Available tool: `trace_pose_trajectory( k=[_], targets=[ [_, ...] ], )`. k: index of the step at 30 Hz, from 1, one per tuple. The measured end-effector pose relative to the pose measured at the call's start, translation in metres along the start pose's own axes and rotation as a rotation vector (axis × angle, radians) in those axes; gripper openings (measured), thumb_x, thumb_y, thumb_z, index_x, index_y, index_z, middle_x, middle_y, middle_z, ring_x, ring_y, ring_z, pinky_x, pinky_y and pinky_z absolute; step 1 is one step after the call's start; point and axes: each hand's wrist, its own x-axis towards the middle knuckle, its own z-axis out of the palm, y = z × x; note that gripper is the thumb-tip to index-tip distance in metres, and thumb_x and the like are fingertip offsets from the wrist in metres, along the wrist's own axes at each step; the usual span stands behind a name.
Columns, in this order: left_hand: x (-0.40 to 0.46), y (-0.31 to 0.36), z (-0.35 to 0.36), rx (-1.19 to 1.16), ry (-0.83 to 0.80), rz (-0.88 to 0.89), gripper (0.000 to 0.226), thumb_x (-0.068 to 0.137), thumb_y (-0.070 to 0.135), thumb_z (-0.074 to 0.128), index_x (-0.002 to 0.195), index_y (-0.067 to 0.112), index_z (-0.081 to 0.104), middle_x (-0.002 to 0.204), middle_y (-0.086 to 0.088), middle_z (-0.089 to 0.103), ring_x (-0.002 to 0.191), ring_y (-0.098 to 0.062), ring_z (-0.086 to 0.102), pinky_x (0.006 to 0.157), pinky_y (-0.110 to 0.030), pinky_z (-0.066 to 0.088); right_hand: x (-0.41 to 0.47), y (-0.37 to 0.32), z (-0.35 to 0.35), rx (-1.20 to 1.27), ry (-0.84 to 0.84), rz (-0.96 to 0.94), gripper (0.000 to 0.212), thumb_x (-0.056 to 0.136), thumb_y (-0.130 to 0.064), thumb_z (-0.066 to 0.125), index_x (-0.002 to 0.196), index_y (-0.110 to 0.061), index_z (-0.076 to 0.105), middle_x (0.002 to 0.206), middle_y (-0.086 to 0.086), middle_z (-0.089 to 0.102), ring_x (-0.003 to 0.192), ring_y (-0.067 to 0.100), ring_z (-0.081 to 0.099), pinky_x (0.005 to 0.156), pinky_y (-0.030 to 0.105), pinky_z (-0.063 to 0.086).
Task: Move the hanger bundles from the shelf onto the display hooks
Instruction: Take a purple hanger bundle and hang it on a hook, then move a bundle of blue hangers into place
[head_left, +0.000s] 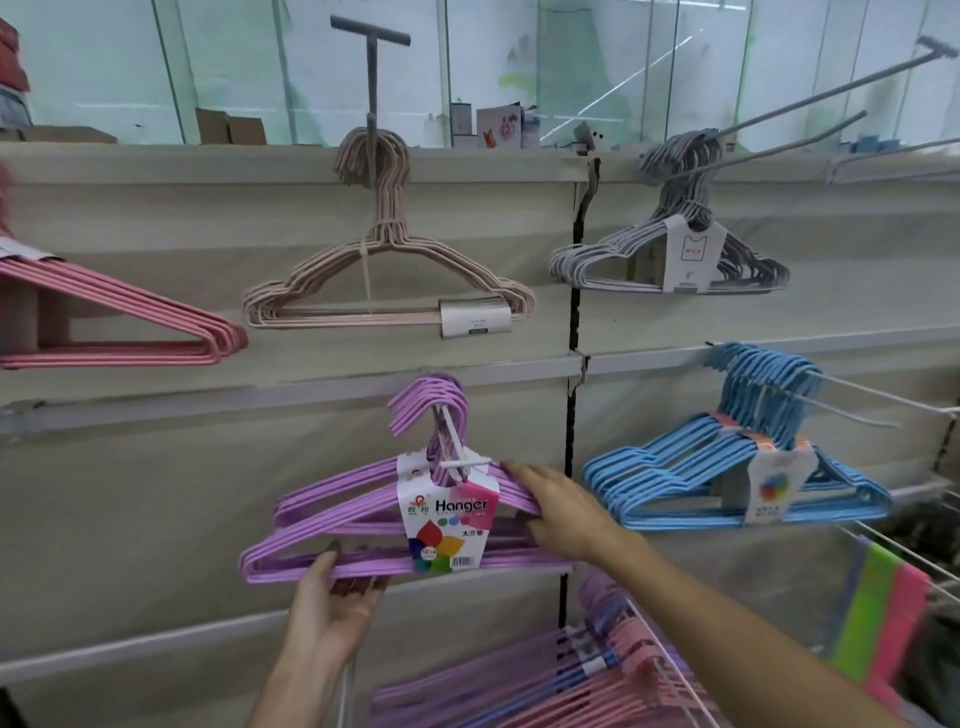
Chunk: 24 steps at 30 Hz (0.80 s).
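A purple hanger bundle (332, 525) with a "Hanger" label hangs by its hooks on a white display hook (451, 441) in the middle of the wall. My left hand (332, 597) grips the bundle's bottom bar from below, thumb in front. My right hand (556, 506) grips the bundle's right shoulder. Below, more purple and pink hanger bundles (519, 686) lie on a wire shelf (660, 654) at the bottom.
Other bundles hang on hooks: beige (389, 280) above, grey (670, 249) upper right, blue (737, 478) right, pink (119, 317) left. A long bare hook (831, 88) juts out at the top right. Green and pink items (878, 613) hang at the right.
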Motion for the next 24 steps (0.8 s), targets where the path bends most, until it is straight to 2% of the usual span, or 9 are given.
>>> trace_pose_trajectory(
  k=[5,8,9,11,13,15,17,18,24],
  targets=[
    [-0.017,-0.002,-0.008,0.150,-0.022,-0.077,0.023,0.098,0.010,0.049,0.119,0.003,0.055,0.124,-0.022,0.058,0.130,-0.036,0.049,0.113,-0.049,0.036,-0.014,0.005,-0.013,0.045,0.035,-0.001,0.066,0.090,-0.021,0.059,0.151,-0.017,0.033,0.145,0.008,0.047,0.130,0.028,0.047,0.108,0.042,0.040],
    [-0.033,-0.006,-0.004,0.184,0.004,-0.096,0.015,0.097,0.011,0.052,0.106,0.001,0.056,0.109,-0.020,0.062,0.129,-0.034,0.050,0.106,-0.047,0.042,-0.029,0.009,-0.023,0.068,0.081,-0.030,0.059,0.094,-0.029,0.059,0.148,-0.017,0.039,0.143,0.007,0.050,0.129,0.026,0.048,0.108,0.040,0.040],
    [-0.039,-0.008,-0.002,0.200,-0.014,-0.105,0.019,0.088,0.011,0.065,0.104,0.002,0.058,0.108,-0.017,0.065,0.123,-0.033,0.055,0.099,-0.046,0.048,-0.035,0.012,-0.026,0.069,0.095,-0.041,0.057,0.095,-0.029,0.059,0.148,-0.017,0.040,0.143,0.006,0.050,0.131,0.025,0.047,0.109,0.039,0.039],
    [-0.051,-0.012,0.000,0.243,-0.101,-0.086,0.071,0.035,0.010,0.097,0.097,0.006,0.062,0.090,-0.011,0.072,0.100,-0.027,0.063,0.076,-0.040,0.059,-0.050,0.020,-0.035,0.073,0.124,-0.064,0.054,0.096,-0.028,0.058,0.147,-0.017,0.042,0.144,0.006,0.049,0.132,0.023,0.046,0.109,0.035,0.038],
    [-0.064,-0.019,0.006,0.297,-0.179,-0.051,0.092,0.001,0.010,0.096,0.089,0.010,0.068,0.073,-0.005,0.070,0.080,-0.023,0.065,0.064,-0.038,0.060,-0.066,0.031,-0.045,0.096,0.156,-0.073,0.051,0.097,-0.027,0.057,0.145,-0.016,0.044,0.142,0.005,0.051,0.131,0.022,0.046,0.107,0.032,0.036],
    [-0.078,-0.034,0.013,0.361,-0.238,-0.013,0.063,0.033,0.012,0.097,0.090,0.012,0.070,0.074,-0.002,0.068,0.073,-0.022,0.065,0.061,-0.034,0.060,-0.084,0.046,-0.054,0.129,0.182,-0.059,0.049,0.097,-0.027,0.058,0.143,-0.016,0.047,0.138,0.005,0.053,0.128,0.021,0.048,0.105,0.030,0.036],
    [-0.092,-0.053,0.021,0.428,-0.263,0.058,0.017,0.083,0.013,0.069,0.100,0.014,0.067,0.078,-0.001,0.066,0.077,-0.022,0.061,0.057,-0.030,0.060,-0.100,0.060,-0.062,0.153,0.202,-0.037,0.048,0.096,-0.028,0.058,0.142,-0.016,0.048,0.138,0.006,0.054,0.127,0.022,0.050,0.106,0.035,0.040],
    [-0.095,-0.061,0.023,0.461,-0.269,0.102,0.014,0.093,0.013,0.056,0.103,0.014,0.065,0.080,-0.001,0.066,0.077,-0.022,0.061,0.057,-0.029,0.060,-0.107,0.067,-0.066,0.165,0.210,-0.030,0.049,0.096,-0.028,0.058,0.142,-0.016,0.048,0.138,0.006,0.054,0.127,0.023,0.050,0.106,0.037,0.041],
    [-0.130,-0.117,0.050,0.817,-0.332,0.379,0.017,0.098,0.004,0.051,0.099,0.013,0.066,0.084,-0.012,0.065,0.068,-0.027,0.066,0.064,-0.035,0.055,-0.161,0.110,-0.092,0.228,0.330,0.008,0.043,0.096,-0.025,0.060,0.137,-0.015,0.053,0.134,0.004,0.057,0.123,0.017,0.054,0.105,0.033,0.043]
  ],
)
